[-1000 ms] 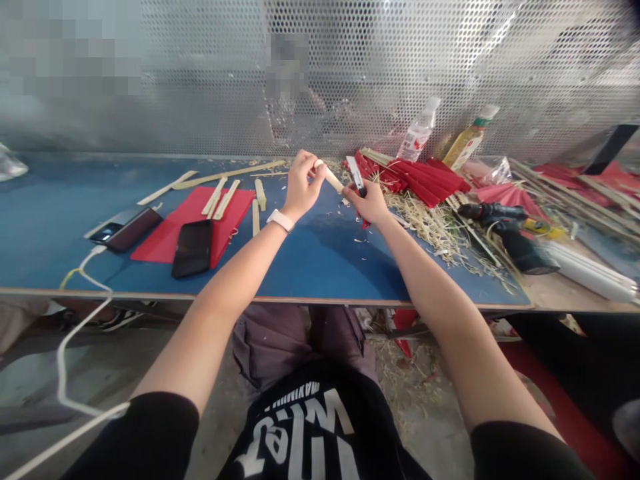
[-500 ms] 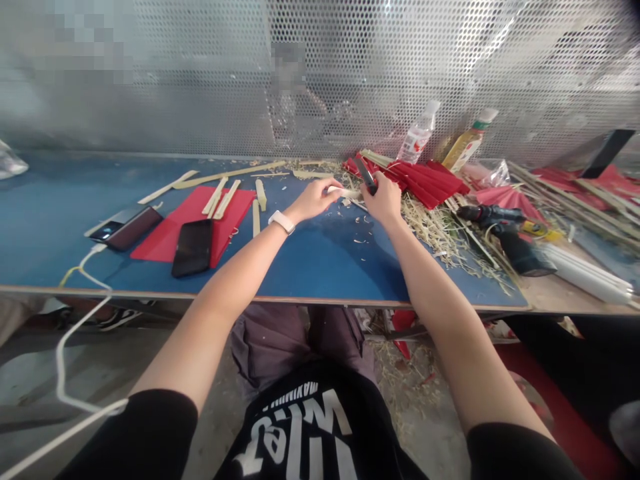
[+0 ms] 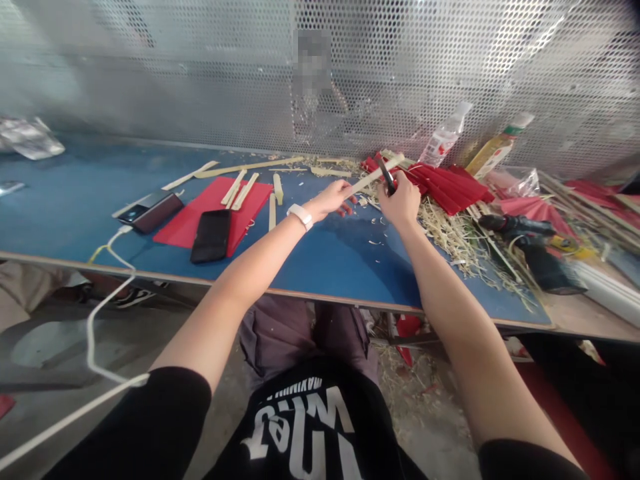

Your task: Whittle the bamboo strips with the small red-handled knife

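My left hand (image 3: 331,201), with a white band on its wrist, grips the near end of a pale bamboo strip (image 3: 367,181). The strip slants up and away to the right. My right hand (image 3: 401,200) is closed around a dark-handled knife (image 3: 387,175), which crosses the strip near its far part. Whether the blade touches the strip, I cannot tell. Small pale shavings (image 3: 376,223) lie on the blue tabletop (image 3: 330,257) below the hands. Just beyond and right of the knife lies folded red material (image 3: 445,187).
On the left, a black phone (image 3: 211,236) and short bamboo pieces (image 3: 245,192) rest on a red sheet (image 3: 175,227). A power bank (image 3: 153,211) has a white cable. Rightward are a shavings heap (image 3: 453,233), a power drill (image 3: 545,257), and two bottles (image 3: 445,137) against the perforated metal panel (image 3: 225,80).
The bamboo strip now shows at length, tilted up between my hands. My left hand has turned and its fingers point lower. The whole view has shifted, so the table's items appear moved.
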A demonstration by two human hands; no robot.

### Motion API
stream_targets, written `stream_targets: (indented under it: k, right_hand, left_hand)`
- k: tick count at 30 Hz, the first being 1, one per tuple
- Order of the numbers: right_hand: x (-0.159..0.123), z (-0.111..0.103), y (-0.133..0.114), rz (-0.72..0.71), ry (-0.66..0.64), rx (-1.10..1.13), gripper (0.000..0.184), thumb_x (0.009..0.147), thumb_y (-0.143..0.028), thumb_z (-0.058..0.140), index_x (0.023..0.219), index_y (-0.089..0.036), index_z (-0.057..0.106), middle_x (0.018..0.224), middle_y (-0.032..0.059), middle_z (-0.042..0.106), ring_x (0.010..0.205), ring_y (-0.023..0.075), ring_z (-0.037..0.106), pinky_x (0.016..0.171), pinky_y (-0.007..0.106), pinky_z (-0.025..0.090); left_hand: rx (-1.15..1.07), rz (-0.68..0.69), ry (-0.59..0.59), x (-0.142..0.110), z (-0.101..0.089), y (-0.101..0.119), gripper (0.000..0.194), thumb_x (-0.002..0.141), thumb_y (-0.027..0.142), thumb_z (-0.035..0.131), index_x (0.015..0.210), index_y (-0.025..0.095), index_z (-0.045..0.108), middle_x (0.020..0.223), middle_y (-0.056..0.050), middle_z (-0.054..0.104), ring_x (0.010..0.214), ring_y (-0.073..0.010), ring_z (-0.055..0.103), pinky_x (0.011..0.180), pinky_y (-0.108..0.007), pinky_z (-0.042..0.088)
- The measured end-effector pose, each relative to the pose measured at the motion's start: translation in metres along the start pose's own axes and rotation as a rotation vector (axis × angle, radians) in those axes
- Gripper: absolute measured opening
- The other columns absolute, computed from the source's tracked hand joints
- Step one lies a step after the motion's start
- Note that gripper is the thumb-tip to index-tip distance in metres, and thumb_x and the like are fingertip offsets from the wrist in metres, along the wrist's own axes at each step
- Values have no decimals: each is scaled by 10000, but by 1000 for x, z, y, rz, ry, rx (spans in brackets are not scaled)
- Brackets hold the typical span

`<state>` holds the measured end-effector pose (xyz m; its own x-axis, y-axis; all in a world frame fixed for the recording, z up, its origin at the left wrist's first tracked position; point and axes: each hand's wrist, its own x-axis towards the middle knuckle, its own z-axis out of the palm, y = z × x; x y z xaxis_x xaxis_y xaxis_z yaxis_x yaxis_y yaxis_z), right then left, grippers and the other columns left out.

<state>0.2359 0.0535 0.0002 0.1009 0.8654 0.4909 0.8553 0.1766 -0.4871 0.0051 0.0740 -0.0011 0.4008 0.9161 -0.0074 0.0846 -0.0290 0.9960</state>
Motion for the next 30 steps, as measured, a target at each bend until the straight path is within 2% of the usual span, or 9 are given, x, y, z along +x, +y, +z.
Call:
stream_targets:
  k: [3,5,8,11,15,19,23,26,30]
  right_hand:
    - [-1,7,1,-130,-33,63,489,1150,-687,590,1279,-224,678,1136,165,777,1079,370,736,990,529,578]
    - [-1,13,3,-194,-57,88,565,1186,-758,470,1255,-232,665,1183,171,770,1108,356,724,990,499,574]
    - [0,14,5,-251,-93,86,634,1227,-752,303,1147,-241,670,1151,169,772,1092,340,721,946,450,558]
    - [-1,8,2,-285,-116,44,552,1212,-706,423,1035,-245,667,1052,160,778,1013,340,723,867,418,523]
    - [-2,2,-2,-261,-143,41,443,1149,-645,604,947,-254,649,878,118,751,889,325,701,773,379,448]
    - [-2,1,-3,-265,-159,99,451,1122,-632,654,873,-263,585,796,84,692,787,280,630,742,375,396]
    - [0,-1,-3,-294,-233,197,491,1164,-653,539,878,-258,592,773,61,649,750,257,597,746,378,392]
    - [0,-1,-4,-327,-348,297,566,1202,-669,431,938,-233,678,757,56,663,748,249,630,750,370,430]
    - [-3,1,-6,-248,-474,476,644,1152,-809,518,882,-239,646,736,44,688,633,203,620,635,336,460]
  left_hand:
    - [-102,32,-39,-3,3,4,264,1200,486,673,1259,235,619,1107,-111,809,783,-188,779,761,-361,613]
    - [-148,95,-57,-3,4,6,278,1197,483,677,1328,239,654,1159,-108,825,825,-191,802,833,-379,644]
    - [-130,168,-83,-1,4,6,257,1198,434,657,1358,238,703,1252,-103,832,893,-183,818,893,-366,652]
    - [-55,213,-63,2,3,2,168,1180,339,646,1265,216,724,1256,-97,807,905,-160,791,868,-336,622]
    - [-8,253,-29,8,0,-5,119,1193,268,560,1143,211,652,1133,-88,741,802,-142,691,822,-359,610]
    - [109,339,-39,15,-1,-12,271,1219,508,574,1157,247,612,975,-58,633,765,-173,616,801,-423,614]
    - [234,423,-36,20,-2,-19,581,1116,826,598,1264,265,627,916,-47,590,799,-223,646,833,-472,615]
    - [326,494,19,20,-3,-19,711,1077,903,576,1301,233,658,963,-82,673,872,-259,711,893,-485,641]
    - [381,565,20,16,-6,-15,751,1082,917,559,1263,196,668,1125,-157,775,1113,-314,784,1059,-501,649]
